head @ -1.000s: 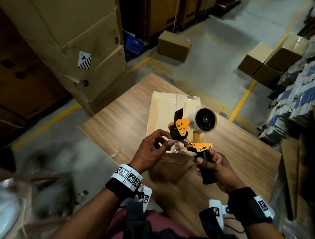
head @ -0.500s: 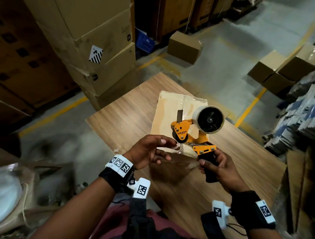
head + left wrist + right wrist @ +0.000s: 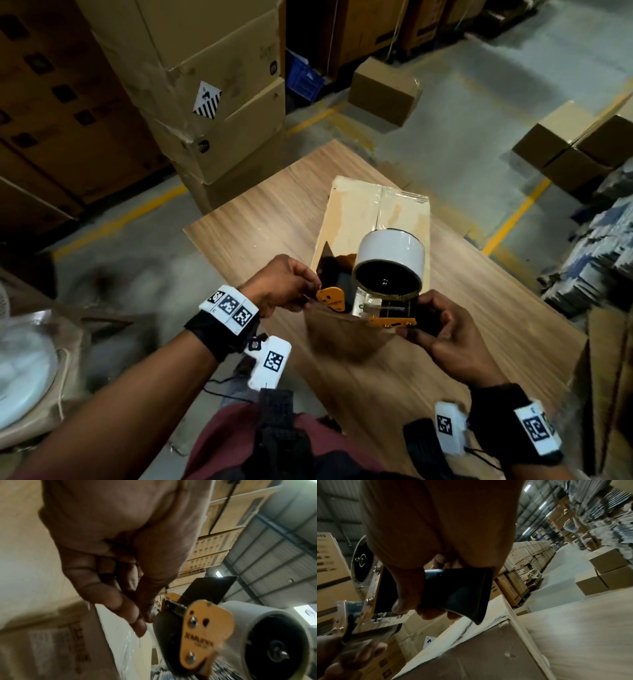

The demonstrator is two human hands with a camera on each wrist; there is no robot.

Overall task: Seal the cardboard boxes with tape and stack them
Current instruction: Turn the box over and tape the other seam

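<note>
A cardboard box (image 3: pixel 356 212) with a taped centre seam lies on the wooden table (image 3: pixel 260 226). Just above its near end I hold an orange tape dispenser (image 3: pixel 346 298) with a white tape roll (image 3: pixel 394 253). My right hand (image 3: pixel 423 327) grips the black handle (image 3: pixel 455 591). My left hand (image 3: pixel 313 296) pinches at the dispenser's front, beside the orange side plate (image 3: pixel 205 635). In the left wrist view the fingertips (image 3: pixel 137 620) are pressed together by the black roller, seemingly on the clear tape end; the tape itself barely shows.
Tall stacked cartons (image 3: pixel 205 85) stand left of the table. Closed boxes sit on the floor behind (image 3: pixel 383 89) and at the right (image 3: pixel 575 144). Piles of flat printed sheets (image 3: pixel 599 246) and flat cardboard (image 3: pixel 609 377) crowd the right side. A blue crate (image 3: pixel 301 78) is at the back.
The dispenser has come down and tipped so the roll's hollow core faces me. My left hand has moved from under the blade to the front and closed into a pinch.
</note>
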